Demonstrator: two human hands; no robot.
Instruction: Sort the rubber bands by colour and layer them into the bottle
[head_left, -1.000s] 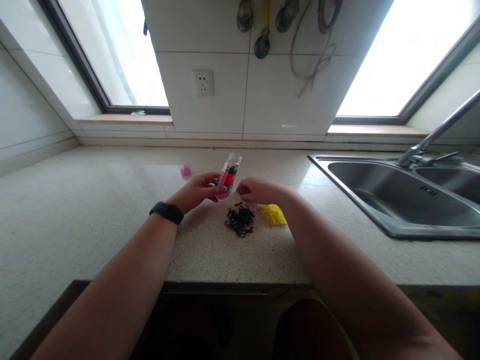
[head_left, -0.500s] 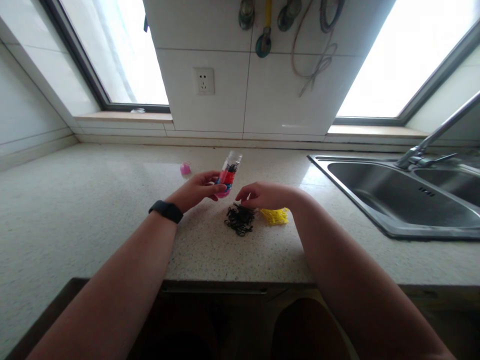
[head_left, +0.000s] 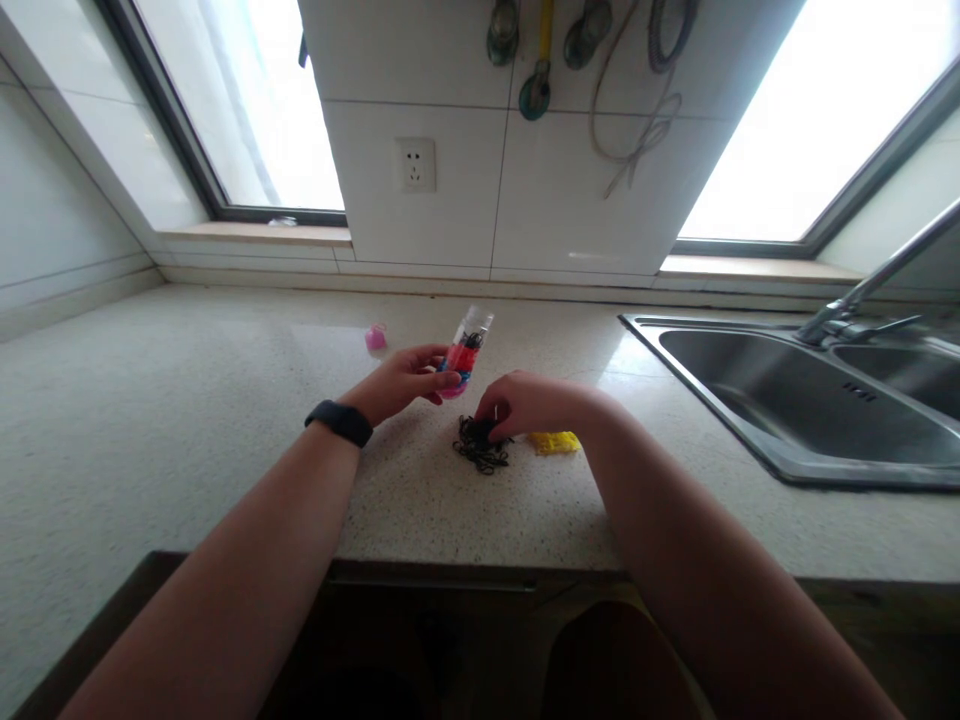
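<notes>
My left hand [head_left: 409, 384] is wrapped round a clear plastic bottle [head_left: 464, 352], tilted to the right with its mouth uncapped. Layers of black, red and blue small bands show through its wall, above a pink bottom. A loose pile of black rubber bands [head_left: 480, 452] lies on the counter below the bottle. The fingers of my right hand [head_left: 521, 402] are closed in the top of this pile, pinching some of the bands. Yellow rubber bands [head_left: 555, 443] lie in a heap just right of the black pile, partly under my right wrist.
A pink cap [head_left: 376, 337] lies on the speckled counter [head_left: 247, 400] behind my left hand. To the right is a steel double sink [head_left: 765, 385] with a faucet [head_left: 844, 310]. A socket [head_left: 415, 165], pipe fittings and a tied cord are on the tiled wall.
My right hand has come down into the black pile and its fingers have closed there. The left hand still holds the bottle in about the same place. The view has shifted slightly.
</notes>
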